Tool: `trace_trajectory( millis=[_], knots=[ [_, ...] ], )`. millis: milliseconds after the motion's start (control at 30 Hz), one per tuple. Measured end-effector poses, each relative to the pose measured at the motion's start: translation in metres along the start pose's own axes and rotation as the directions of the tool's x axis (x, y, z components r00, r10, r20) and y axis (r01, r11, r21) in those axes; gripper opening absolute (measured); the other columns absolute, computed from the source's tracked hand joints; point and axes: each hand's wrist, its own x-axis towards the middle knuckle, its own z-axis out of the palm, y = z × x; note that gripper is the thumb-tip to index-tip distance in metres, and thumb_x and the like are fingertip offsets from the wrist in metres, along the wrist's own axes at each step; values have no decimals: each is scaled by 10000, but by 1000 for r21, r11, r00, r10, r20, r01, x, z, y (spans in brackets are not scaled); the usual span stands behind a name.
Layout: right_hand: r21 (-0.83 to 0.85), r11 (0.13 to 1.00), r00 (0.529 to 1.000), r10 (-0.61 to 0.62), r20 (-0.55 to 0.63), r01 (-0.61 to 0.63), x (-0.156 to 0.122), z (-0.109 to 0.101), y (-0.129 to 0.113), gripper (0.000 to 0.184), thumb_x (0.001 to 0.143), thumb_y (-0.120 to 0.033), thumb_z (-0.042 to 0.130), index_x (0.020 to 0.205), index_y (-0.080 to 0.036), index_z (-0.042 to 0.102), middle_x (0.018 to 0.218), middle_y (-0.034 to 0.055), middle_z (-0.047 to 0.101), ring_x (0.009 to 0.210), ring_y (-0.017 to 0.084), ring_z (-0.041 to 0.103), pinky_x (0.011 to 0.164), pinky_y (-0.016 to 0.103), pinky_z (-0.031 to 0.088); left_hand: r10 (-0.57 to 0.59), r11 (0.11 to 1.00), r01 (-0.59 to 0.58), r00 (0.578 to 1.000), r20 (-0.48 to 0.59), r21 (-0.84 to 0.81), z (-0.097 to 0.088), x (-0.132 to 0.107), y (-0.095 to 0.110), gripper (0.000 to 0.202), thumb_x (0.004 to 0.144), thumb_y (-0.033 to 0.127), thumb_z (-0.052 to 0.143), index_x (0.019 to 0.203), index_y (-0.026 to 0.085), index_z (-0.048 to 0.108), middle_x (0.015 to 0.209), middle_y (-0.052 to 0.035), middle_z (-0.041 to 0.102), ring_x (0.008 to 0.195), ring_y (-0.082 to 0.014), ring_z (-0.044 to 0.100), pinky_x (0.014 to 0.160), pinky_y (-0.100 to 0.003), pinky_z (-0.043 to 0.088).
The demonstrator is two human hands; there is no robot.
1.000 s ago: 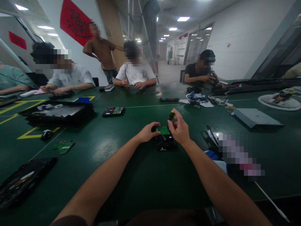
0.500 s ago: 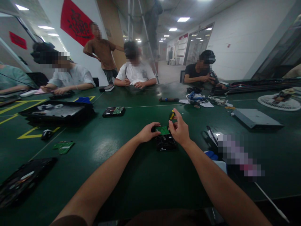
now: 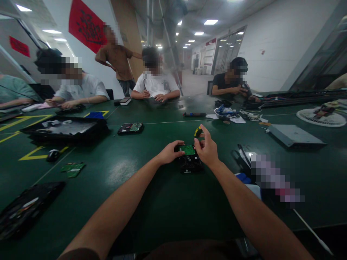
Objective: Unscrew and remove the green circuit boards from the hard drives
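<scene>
A black hard drive [image 3: 190, 163] with a green circuit board [image 3: 188, 149] on top lies on the green table [image 3: 151, 187] in front of me. My left hand [image 3: 170, 152] grips the drive's far left corner, fingers curled on it. My right hand [image 3: 207, 148] is pinched round a small screwdriver with a yellow and black handle [image 3: 197, 132], held upright with its tip down at the board's right edge.
Another hard drive [image 3: 130, 128], a black tray [image 3: 65, 129], loose green boards [image 3: 72, 169] and a dark panel [image 3: 25, 209] lie to the left. A grey box [image 3: 295, 134], tools and a blurred item [image 3: 273, 178] sit on the right. Several people sit at the far side.
The screwdriver handle has turned slightly in my right fingers. Both hands stay in place on the drive.
</scene>
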Motion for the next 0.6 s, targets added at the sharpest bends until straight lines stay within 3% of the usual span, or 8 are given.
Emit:
trace_trajectory(
  millis=[167, 367, 600],
  knots=[
    [-9, 1000, 1000, -13, 7, 13, 1, -1, 1, 645, 965, -333, 591, 1559, -306, 342, 1139, 80, 708, 645, 163, 674, 601, 342, 609, 3, 1000, -3, 1000, 0, 1, 0, 0, 1, 624, 851, 279, 764, 1427, 201, 535, 1404, -106, 633, 1300, -246, 593, 1151, -438, 434],
    [31, 999, 1000, 14, 13, -14, 0, 0, 0, 670, 977, -304, 563, 1583, -285, 279, 1188, 95, 701, 639, 154, 683, 620, 339, 617, -14, 1000, 14, 1000, -2, -11, 0, -1, 3, 623, 855, 274, 755, 1432, 208, 530, 1411, -110, 630, 1307, -255, 591, 1165, -464, 419],
    [-25, 1000, 1000, -1, 1, 1, 0, 0, -1, 643, 965, -343, 601, 1554, -297, 345, 1166, 94, 684, 619, 150, 649, 618, 357, 609, -18, 1000, 18, 1000, 12, -15, -1, -1, 4, 613, 857, 280, 753, 1427, 208, 537, 1426, -111, 617, 1317, -256, 583, 1156, -461, 429]
  ],
)
